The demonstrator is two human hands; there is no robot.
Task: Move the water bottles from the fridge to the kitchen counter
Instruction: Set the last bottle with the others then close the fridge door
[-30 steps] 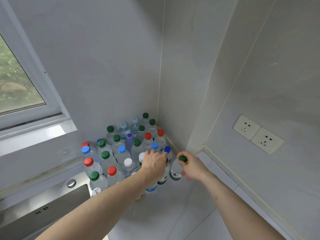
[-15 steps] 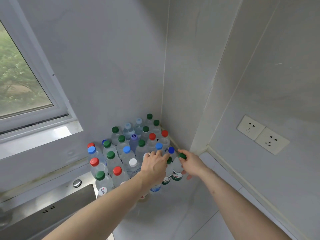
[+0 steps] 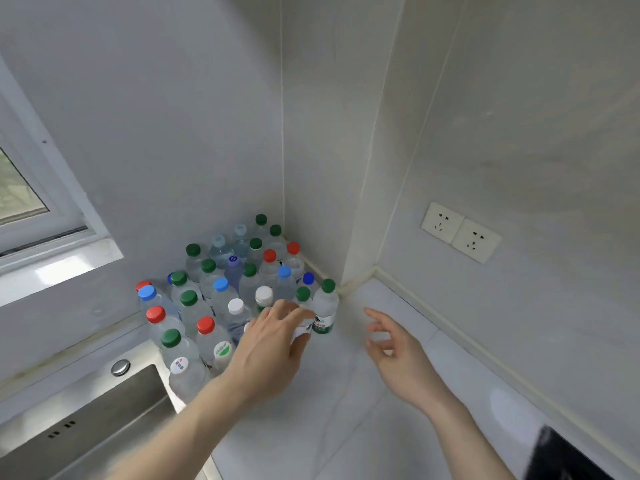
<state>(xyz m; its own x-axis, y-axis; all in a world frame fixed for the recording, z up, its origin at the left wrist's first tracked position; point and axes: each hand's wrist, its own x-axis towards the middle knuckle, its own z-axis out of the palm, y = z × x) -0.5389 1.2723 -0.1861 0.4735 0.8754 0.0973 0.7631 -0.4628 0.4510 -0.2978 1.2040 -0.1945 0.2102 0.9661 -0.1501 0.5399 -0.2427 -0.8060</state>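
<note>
From my remote seat the picture is bright and even, lit by soft daylight from the window [image 3: 20,199] at the left edge. Its sill [image 3: 59,268] glares almost white. The pale counter [image 3: 346,410] carries a faint sheen and only weak, diffuse shadows under my right hand [image 3: 398,355] and left hand [image 3: 273,344]. Both hands are smeared by motion blur, the fingers most of all. The whole frame looks slightly soft. The wide lens bends the wall seams and stretches the corners.
</note>
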